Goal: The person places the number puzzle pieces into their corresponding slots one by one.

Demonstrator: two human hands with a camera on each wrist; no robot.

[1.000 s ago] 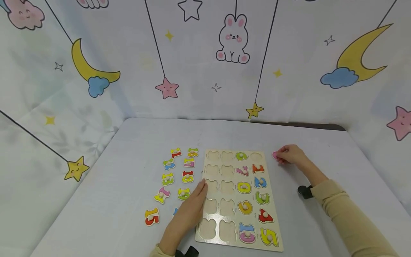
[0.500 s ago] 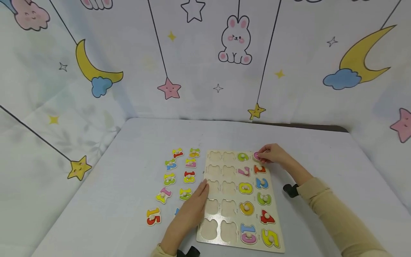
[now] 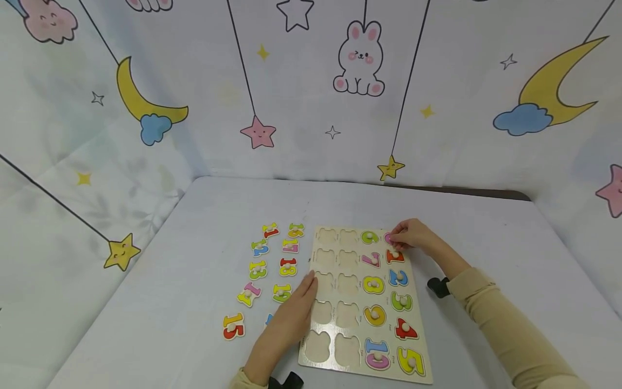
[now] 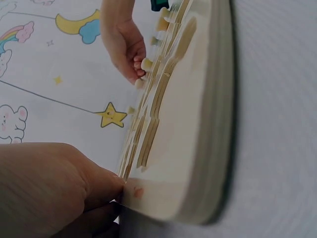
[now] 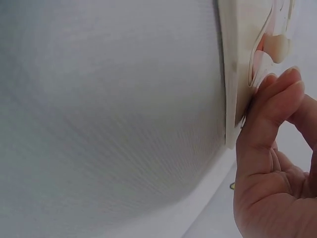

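Note:
A wooden number puzzle board [image 3: 335, 320] lies on the table. At its far right corner, my right hand [image 3: 412, 234] pinches a pink, rounded number piece [image 3: 387, 237] over the corner recess; fingers hide most of it. In the right wrist view, the fingertips are bent close to the board's edge [image 5: 229, 74]. My left hand [image 3: 290, 317] rests along the board's left edge, fingers extended and touching it. Knobbed pieces such as the red 4 [image 3: 405, 329] and yellow 5 [image 3: 410, 361] sit in the two right columns. The two left columns show bare recesses.
Loose number pieces, among them a 15 [image 3: 234, 326], an 18 [image 3: 288, 267] and an 11 [image 3: 270, 230], lie left of the board. A blue piece [image 3: 269, 320] is partly hidden by the left hand. A patterned cloth [image 3: 301, 81] hangs behind the table.
My right hand has moved left from beside the board to its far right corner, carrying the pink piece. Over the last half second it has barely moved. The left hand stays on the edge.

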